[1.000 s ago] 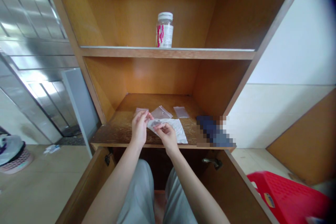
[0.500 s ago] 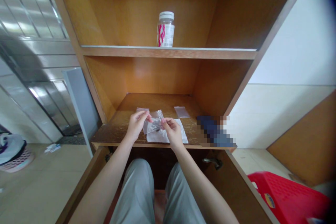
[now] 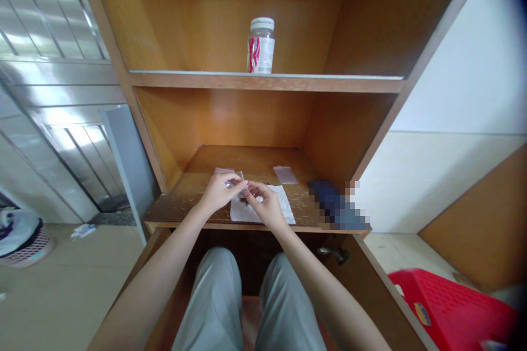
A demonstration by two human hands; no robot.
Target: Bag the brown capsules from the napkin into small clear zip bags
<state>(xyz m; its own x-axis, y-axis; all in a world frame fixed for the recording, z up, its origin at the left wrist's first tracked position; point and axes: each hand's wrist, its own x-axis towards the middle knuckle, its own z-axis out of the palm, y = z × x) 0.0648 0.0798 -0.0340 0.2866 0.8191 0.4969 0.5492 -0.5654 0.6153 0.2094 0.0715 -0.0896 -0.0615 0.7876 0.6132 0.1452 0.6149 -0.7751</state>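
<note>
My left hand [image 3: 222, 193] is closed in a pinch on a small clear plastic bag [image 3: 241, 175], which is mostly hidden behind the fingers. My right hand [image 3: 267, 207] meets it at the fingertips, also pinched at the bag's edge. Beneath both hands lies a white tissue [image 3: 286, 209]. A few small dark bits [image 3: 244, 201] show by the right fingertips, too small to name. Behind the left hand the edge of another clear bag [image 3: 223, 170] sticks out. A flat clear zip bag [image 3: 285, 175] rests on the wood beyond the tissue.
A lidded bottle with a pink and white label [image 3: 261, 49] stands on the upper shelf [image 3: 185, 81]. To the right, a dark blurred-out item [image 3: 337, 205] lies at the board's edge. Below are an open cabinet door [image 3: 366, 279] and a red basket [image 3: 448, 301].
My hands have come together over the tissue. The clear bag, spread out between them before, is now bunched up and mostly covered by my fingers.
</note>
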